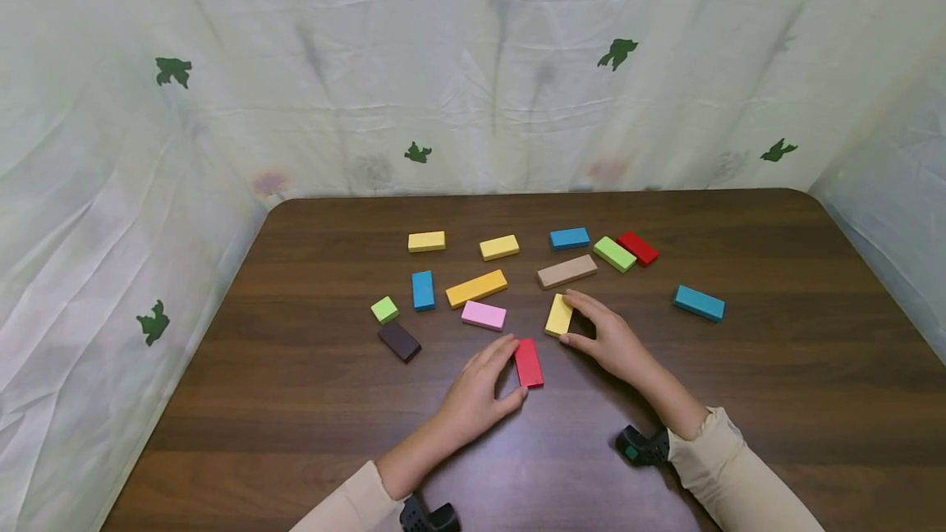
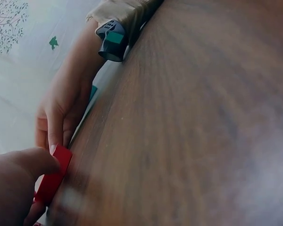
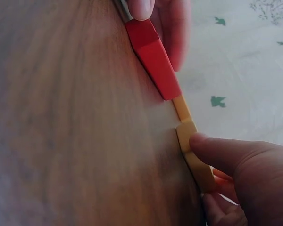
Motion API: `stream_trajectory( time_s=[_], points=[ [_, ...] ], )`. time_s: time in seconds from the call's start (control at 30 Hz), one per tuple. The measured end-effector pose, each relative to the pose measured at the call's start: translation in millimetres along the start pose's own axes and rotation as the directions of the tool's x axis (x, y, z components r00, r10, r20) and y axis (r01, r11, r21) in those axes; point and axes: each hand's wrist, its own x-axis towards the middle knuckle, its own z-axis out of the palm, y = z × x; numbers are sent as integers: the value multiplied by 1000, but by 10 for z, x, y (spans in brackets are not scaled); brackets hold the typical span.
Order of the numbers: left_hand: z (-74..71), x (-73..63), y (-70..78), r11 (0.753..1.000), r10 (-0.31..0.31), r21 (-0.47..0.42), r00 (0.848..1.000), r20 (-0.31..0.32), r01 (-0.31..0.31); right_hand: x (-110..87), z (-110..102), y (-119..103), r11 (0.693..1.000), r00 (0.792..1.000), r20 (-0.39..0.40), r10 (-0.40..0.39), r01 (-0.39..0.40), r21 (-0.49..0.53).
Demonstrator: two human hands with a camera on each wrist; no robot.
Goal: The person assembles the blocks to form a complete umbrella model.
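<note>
My left hand (image 1: 476, 394) grips a red block (image 1: 529, 363) lying on the table, thumb at its near end and fingers at its far end. The left wrist view shows the thumb against the same red block (image 2: 55, 179). Just to the right and farther back, my right hand (image 1: 612, 341) holds a short yellow block (image 1: 558, 315) between thumb and fingers. Up close in the right wrist view, that yellow block (image 3: 196, 162) has the thumb on its side. A pink block (image 1: 484, 316) and a beige block (image 1: 567, 272) lie near the hands.
Behind the hands lie several more blocks on the brown table (image 1: 296, 401), among them a long orange one (image 1: 476, 289). A dark block (image 1: 400, 341) touches a small green one (image 1: 384, 309) on the left. One blue block (image 1: 699, 303) lies apart at right. White cloth (image 1: 458, 72) hangs behind.
</note>
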Motion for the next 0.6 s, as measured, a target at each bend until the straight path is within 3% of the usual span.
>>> stream_trajectory(
  time_s=[0.6],
  points=[
    [-1, 27, -31, 999, 0, -37, 996, 89, 3, 71, 35, -22, 998, 998, 47, -53, 52, 30]
  ],
)
